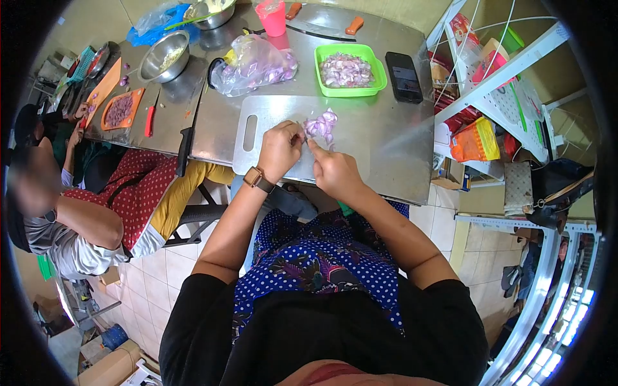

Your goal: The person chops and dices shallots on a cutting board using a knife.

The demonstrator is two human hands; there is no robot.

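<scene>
Both my hands meet over the near edge of a translucent cutting board (261, 106). My left hand (281, 149), with a watch on the wrist, has its fingers pinched together; what they hold is too small to make out. Against its fingertips, my right hand (336, 172) is curled with the index finger extended, and a green handle (346, 208) shows just below it. Peeled shallot pieces (322, 127) lie on the board just beyond my fingers. Behind the board stands a green tub (383, 80) holding many peeled shallots (347, 71).
A plastic bag of shallots (254, 67), a pink cup (271, 18), a phone (404, 77) and a metal bowl (151, 67) stand on the metal table (399, 141). A black-handled knife (185, 145) overhangs its edge. Co-workers sit left; a shelf (496, 109) stands right.
</scene>
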